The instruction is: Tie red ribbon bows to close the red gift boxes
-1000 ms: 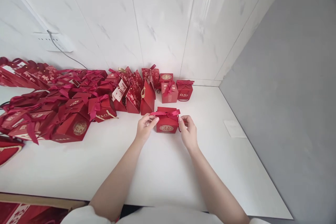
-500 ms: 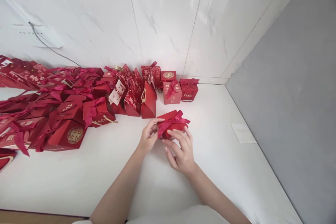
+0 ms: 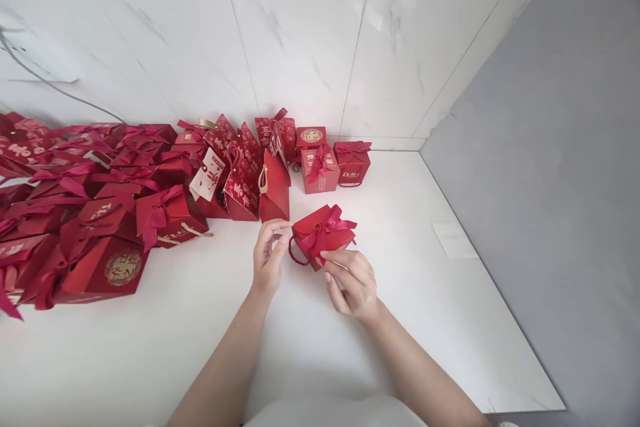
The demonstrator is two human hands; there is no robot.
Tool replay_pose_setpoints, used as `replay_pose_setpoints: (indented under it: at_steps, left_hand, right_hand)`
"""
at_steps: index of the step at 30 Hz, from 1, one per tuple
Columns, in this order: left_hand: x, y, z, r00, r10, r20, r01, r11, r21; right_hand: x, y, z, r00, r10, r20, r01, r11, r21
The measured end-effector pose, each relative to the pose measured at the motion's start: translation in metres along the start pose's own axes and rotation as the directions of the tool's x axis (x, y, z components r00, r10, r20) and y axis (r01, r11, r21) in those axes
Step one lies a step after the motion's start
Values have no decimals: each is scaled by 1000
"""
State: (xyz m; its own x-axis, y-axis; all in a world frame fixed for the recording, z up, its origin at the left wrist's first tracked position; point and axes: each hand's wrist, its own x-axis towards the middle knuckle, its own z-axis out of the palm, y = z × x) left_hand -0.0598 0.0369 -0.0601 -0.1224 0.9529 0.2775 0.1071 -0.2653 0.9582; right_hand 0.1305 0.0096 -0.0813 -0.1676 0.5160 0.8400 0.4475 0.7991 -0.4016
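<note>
A small red box (image 3: pixel 309 225) with a crimson ribbon bow (image 3: pixel 330 230) on top stands on the white table in front of me. Its thin cord handle (image 3: pixel 296 255) loops out on the left side. My left hand (image 3: pixel 270 255) is at the box's left edge, thumb and fingers apart, holding nothing, its fingertips near the corner. At the near right side, my right hand (image 3: pixel 353 280) has its index finger and thumb close together by the bow's lower end, where they pinch the ribbon's tail.
Many red gift boxes (image 3: pixel 120 273) with ribbons crowd the white table (image 3: pixel 200 333) at the left. Upright red boxes (image 3: pixel 275 197) and two ribboned ones (image 3: pixel 353 163) stand near the marble wall (image 3: pixel 300 33). A white square (image 3: pixel 454 240) lies at the right.
My left hand has drawn back leftward from the ribbon and box. My right fingers have closed in at the ribbon's lower end. The view has shifted slightly right.
</note>
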Motion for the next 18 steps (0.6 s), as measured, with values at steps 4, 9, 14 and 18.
replay_pose_setpoints:
  at_steps: [4,9,14,18]
  left_hand:
    - [-3,6,5,996,79,40,-81,994,69]
    - [-5,11,11,966,150,212,-187,968,165]
    - [-4,11,11,936,157,315,-226,954,197]
    - [-6,14,13,928,167,333,-262,928,265]
  right_hand:
    - [8,-8,-2,998,62,-22,-59,992,116]
    - [24,-30,-8,945,299,129,-326,876,357]
    - [39,-33,-30,906,364,217,-422,812,403]
    - [42,-22,-53,896,383,226,-442,818,367]
